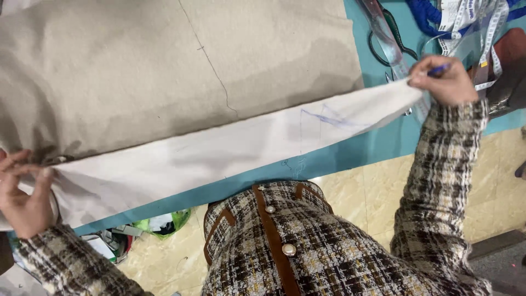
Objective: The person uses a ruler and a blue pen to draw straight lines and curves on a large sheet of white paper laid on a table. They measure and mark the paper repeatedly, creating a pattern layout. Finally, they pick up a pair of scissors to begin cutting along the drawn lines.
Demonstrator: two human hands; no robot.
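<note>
Fingers of the left hand (23, 196) are curled and pinched shut on the left end of the white fabric strip (219, 156), at the picture's left edge, where the cloth bunches into small folds. From that grip the strip runs taut, rising toward the upper right, its lower edge lying over the teal table (350, 153). Above it spreads a large beige cloth (164, 66), which covers most of the table and bears a thin dark drawn line running down its middle. Faint blue pen lines mark the white strip right of centre. Below the table edge, on the pale tiled floor (356, 203), sits a clutter of green and white bags or wrappers (159, 223); their print is too small to tell. Further right, the right hand (446, 81) pinches the far end of the strip between thumb and fingers and also holds a blue pen (440, 69). Just beyond it lie dark-handled scissors (390, 41), a clear ruler (392, 46), and, in the top right corner, a looped white measuring tape (476, 22) beside a blue cord (424, 13). Both sleeves are brown-and-cream plaid tweed.
</note>
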